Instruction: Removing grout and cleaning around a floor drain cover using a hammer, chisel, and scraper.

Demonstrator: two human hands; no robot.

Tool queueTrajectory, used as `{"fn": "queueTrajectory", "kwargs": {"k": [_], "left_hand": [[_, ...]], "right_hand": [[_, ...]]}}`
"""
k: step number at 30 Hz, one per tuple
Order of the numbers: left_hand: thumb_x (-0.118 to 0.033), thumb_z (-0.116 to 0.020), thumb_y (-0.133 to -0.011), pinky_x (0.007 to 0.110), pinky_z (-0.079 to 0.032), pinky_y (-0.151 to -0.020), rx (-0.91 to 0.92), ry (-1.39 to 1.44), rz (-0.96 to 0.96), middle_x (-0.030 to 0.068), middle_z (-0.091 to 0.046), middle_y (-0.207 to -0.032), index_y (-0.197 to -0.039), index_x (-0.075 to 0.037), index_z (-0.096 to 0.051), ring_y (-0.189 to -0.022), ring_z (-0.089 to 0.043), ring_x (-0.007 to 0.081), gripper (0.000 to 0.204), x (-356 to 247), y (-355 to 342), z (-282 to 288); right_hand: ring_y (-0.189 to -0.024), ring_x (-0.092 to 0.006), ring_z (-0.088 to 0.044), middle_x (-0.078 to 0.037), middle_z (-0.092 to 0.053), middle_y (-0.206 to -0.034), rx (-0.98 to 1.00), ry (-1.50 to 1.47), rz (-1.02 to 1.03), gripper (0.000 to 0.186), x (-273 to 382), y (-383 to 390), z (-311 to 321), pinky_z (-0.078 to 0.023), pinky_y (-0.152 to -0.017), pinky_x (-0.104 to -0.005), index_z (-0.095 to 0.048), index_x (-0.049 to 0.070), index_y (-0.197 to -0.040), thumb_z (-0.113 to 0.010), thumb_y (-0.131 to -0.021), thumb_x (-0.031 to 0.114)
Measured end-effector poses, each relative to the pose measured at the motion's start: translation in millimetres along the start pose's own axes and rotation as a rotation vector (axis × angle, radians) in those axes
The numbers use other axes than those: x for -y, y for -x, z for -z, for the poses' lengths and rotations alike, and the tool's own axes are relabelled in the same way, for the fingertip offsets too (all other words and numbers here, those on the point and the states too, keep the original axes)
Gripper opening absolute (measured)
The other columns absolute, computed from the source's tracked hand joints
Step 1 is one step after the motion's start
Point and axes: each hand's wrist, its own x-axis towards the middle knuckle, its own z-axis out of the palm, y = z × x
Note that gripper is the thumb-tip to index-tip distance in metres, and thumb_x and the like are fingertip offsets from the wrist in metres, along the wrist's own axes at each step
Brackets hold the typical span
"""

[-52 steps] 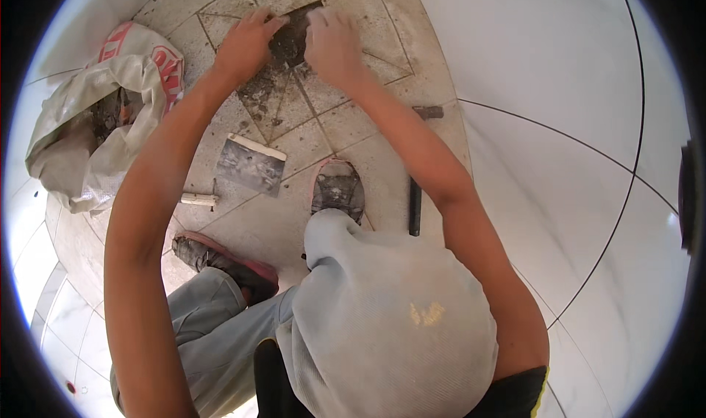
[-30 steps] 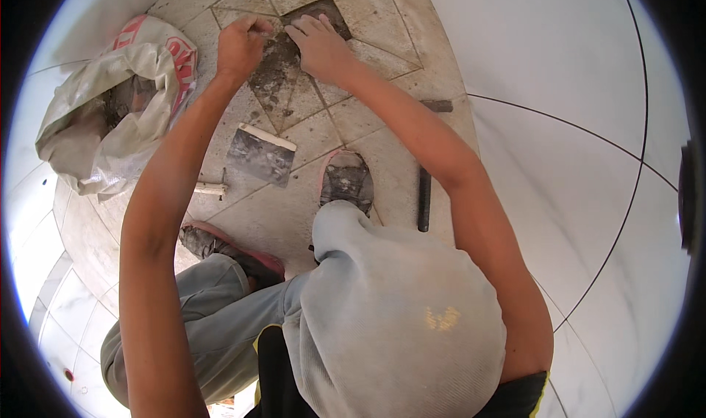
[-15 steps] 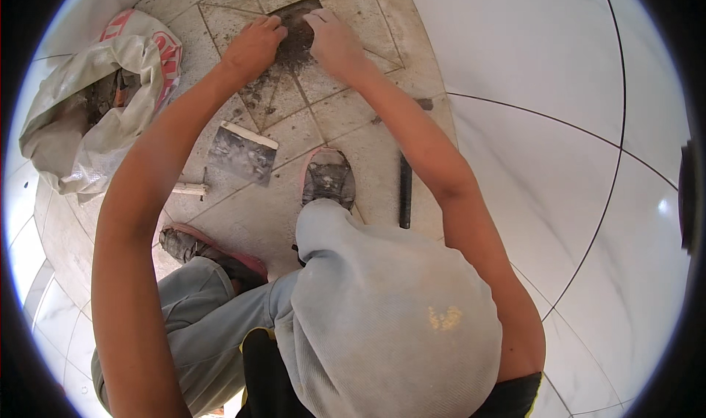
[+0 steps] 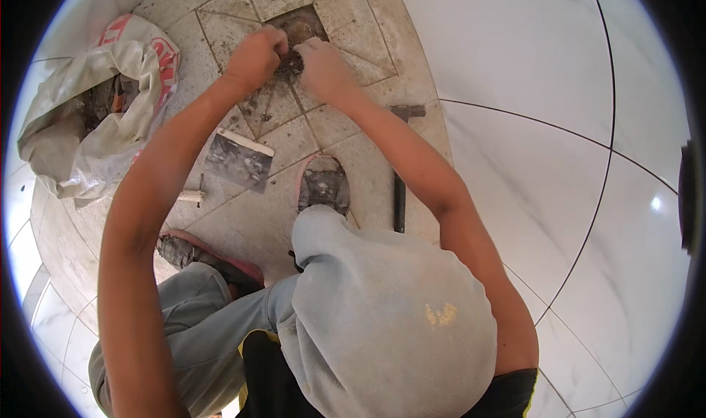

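A square hole (image 4: pixel 307 25) with dark, dirty sides is sunk in the tiled floor (image 4: pixel 283 186) at the far middle. At its near left edge my left hand (image 4: pixel 256 58) has its fingers curled and pressed together. My right hand (image 4: pixel 323 69) is beside it at the near edge, fingertips bent down into the dark debris (image 4: pixel 291 63). Only a small gap parts the two hands. Whatever they grip, if anything, is hidden by the fingers. Crumbs of dirt lie over the tiles around the hole.
An open white woven sack (image 4: pixel 51 116) with rubble in it stands at left. A flat dark plate (image 4: pixel 239 164) with a pale edge strip lies nearer. A hammer (image 4: pixel 399 205) lies partly under my right forearm. My shoe (image 4: pixel 323 183) is between them; white marble-look tiles (image 4: pixel 522 197) are at right.
Both hands have drawn back toward me from inside the hole to its near edge and come closer together. More of the hole and the hammer's head now show.
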Motion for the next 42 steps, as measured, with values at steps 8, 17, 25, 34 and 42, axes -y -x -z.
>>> {"fn": "queueTrajectory", "kwargs": {"k": [8, 17, 25, 34, 42], "left_hand": [[0.002, -0.057, -0.075, 0.047, -0.05, -0.086, -0.001, -0.102, -0.192, 0.0185, -0.064, -0.096, -0.099, -0.003, -0.066, -0.096, -0.061, 0.0395, 0.026, 19, -1, -13], [-0.009, -0.059, -0.089, 0.045, -0.041, -0.109, -0.074, -0.101, -0.513, 0.0208, -0.055, -0.135, -0.142, -0.006, -0.048, -0.127, -0.051, 0.0377, 0.054, -5, -7, -44], [-0.016, -0.056, -0.095, 0.041, -0.045, -0.103, 0.223, -0.22, -0.415, 0.0151, -0.058, -0.125, -0.125, -0.005, -0.057, -0.121, -0.054, 0.0327, 0.032, -3, -18, -23], [-0.002, -0.055, -0.087, 0.044, -0.042, -0.106, 0.23, 0.011, -0.277, 0.0168, -0.057, -0.131, -0.125, -0.004, -0.057, -0.124, -0.052, 0.0371, 0.038, 6, -9, -13], [0.002, -0.057, -0.079, 0.044, -0.042, -0.105, 0.028, -0.123, -0.451, 0.0194, -0.06, -0.12, -0.123, -0.004, -0.06, -0.114, -0.056, 0.04, 0.045, 24, -4, -4]], "right_hand": [[-0.096, -0.0368, -0.066, -0.02, -0.068, -0.101, -0.184, -0.406, -0.125, 0.025, -5, 9, -1, -0.052, -0.087, -0.0452, -0.069, 0.0, -0.102, -0.052, -0.084, 0.003], [-0.084, -0.0194, -0.07, -0.013, -0.073, -0.09, -0.333, -0.688, -0.545, 0.029, -22, 54, 21, -0.055, -0.079, -0.0305, -0.069, -0.003, -0.1, -0.042, -0.09, -0.007], [-0.079, -0.0187, -0.069, -0.012, -0.072, -0.091, -0.299, -0.616, -0.526, 0.026, -23, 70, 19, -0.054, -0.074, -0.0303, -0.069, -0.002, -0.099, -0.045, -0.09, -0.005], [-0.077, -0.0236, -0.069, -0.015, -0.07, -0.086, -0.305, -0.603, -0.535, 0.023, -25, 72, 19, -0.054, -0.072, -0.0339, -0.07, -0.001, -0.093, -0.047, -0.087, -0.003], [-0.079, -0.0304, -0.07, -0.017, -0.07, -0.086, -0.364, -0.743, -0.563, 0.021, -20, 69, 21, -0.054, -0.074, -0.0392, -0.07, 0.0, -0.092, -0.05, -0.085, -0.002]]}}
